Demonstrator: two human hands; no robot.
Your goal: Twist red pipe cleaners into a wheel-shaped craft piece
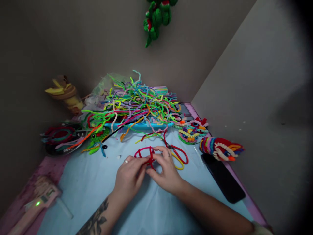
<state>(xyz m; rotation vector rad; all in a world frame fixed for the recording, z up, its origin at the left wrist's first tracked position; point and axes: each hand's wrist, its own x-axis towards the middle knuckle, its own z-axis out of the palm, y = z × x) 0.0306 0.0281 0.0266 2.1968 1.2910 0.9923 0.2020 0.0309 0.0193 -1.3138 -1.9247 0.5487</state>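
Note:
Both my hands meet at the middle of a light blue table point(102, 192). My left hand point(129, 178), with a ring on one finger, pinches a red pipe cleaner loop point(144, 153). My right hand point(166, 171) grips the same red loop from the right, fingers curled round it. Scissors with red and yellow handles point(179, 158) lie just right of my right hand. A big pile of many-coloured pipe cleaners point(139, 104) fills a blue tray point(137, 124) behind the hands.
A black phone point(223, 178) lies at the right edge, a striped pipe-cleaner figure point(220, 148) above it. Small colourful woven pieces point(190, 132) sit near the tray. A dark plate with coils point(61, 138) is at left, a pink glue gun point(36, 202) at bottom left.

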